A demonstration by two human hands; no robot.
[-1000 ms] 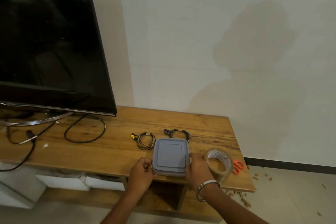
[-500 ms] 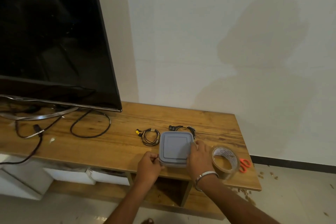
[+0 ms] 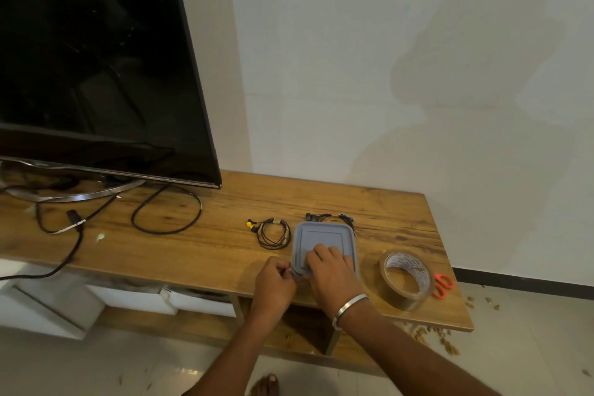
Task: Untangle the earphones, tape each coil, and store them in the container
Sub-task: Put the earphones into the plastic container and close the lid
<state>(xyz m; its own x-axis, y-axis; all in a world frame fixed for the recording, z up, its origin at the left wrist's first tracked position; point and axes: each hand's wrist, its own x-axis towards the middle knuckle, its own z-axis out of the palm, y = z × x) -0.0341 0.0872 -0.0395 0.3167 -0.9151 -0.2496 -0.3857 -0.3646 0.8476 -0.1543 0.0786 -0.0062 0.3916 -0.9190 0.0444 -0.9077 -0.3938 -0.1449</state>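
A large dark television (image 3: 96, 58) stands at the left of a long wooden table (image 3: 199, 247) against a pale wall, its black cables (image 3: 167, 219) looping over the wood. Near the table's front edge sits the grey container (image 3: 324, 239), its lid on. The right hand (image 3: 331, 273) rests on top of the lid, fingers bent and pressing down near the front left corner; a metal bangle (image 3: 348, 307) circles that wrist. The left hand (image 3: 276, 283) is curled at the container's front left corner, fingertips pinching at the lid's edge. To the right, apart from the container, a roll of brown tape (image 3: 406, 278) stands tilted, with orange scissors (image 3: 445, 284) just beyond it. One coiled earphone (image 3: 273, 235) – yellow tips, a strip of tape across it – lies just left of the container; another dark earphone (image 3: 331, 219) lies just behind it, partly hidden.
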